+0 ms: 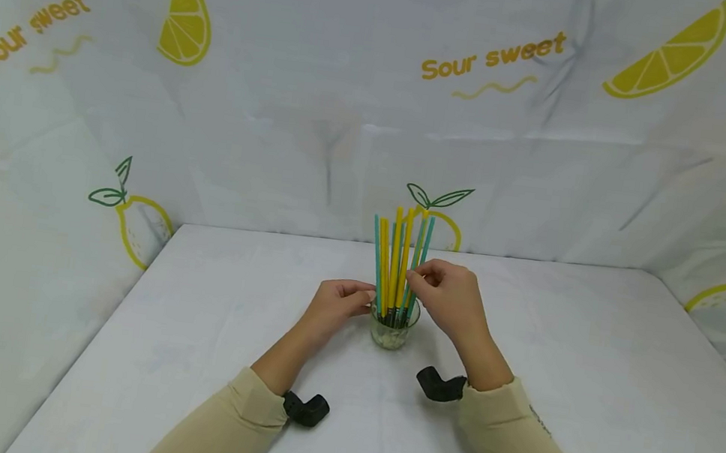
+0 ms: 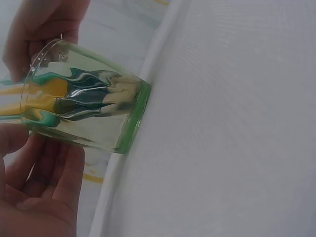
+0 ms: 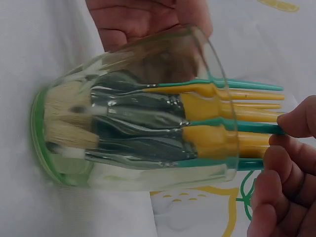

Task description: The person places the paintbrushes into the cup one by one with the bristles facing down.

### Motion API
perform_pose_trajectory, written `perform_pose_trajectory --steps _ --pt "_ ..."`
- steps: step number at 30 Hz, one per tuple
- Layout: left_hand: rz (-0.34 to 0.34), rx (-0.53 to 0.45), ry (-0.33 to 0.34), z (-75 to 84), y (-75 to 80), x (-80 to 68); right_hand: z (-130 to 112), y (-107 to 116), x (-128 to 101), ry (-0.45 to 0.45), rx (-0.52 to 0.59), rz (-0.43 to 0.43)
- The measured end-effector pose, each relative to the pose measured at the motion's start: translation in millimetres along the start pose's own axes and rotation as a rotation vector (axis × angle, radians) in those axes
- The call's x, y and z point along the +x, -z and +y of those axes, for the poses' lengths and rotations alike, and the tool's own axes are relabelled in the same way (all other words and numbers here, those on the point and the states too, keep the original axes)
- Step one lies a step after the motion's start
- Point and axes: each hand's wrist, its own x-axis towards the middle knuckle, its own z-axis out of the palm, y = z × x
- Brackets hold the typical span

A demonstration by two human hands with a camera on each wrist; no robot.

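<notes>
Your hands meet at the one glass cup (image 1: 392,330) standing near the middle of the white table (image 1: 589,375). On the left, your left hand (image 1: 334,306) has its curled fingers against the cup's side near the rim, a placement that looks meant to steady the cup, though I cannot tell how firmly it grips. Inside the cup stand the paint brushes (image 1: 399,261), bristles down against the bottom and handles up, leaning loosely together; I count about eight, roughly four yellow and four teal, with some overlap making the count unsure. To the right, your right hand (image 1: 451,295) pinches a teal handle (image 3: 247,127) between thumb and fingertips just above the rim, the other fingers curled close beside it.
</notes>
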Motion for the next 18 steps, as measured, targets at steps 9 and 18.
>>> perform_pose_trajectory --steps 9,18 --pt "-0.023 -0.001 0.017 2.6 0.1 1.2 1.2 -8.4 -1.9 0.026 -0.164 -0.004" --pt "-0.036 0.017 0.023 29.5 -2.4 -15.7 1.9 -10.9 -1.9 0.047 -0.136 -0.008"
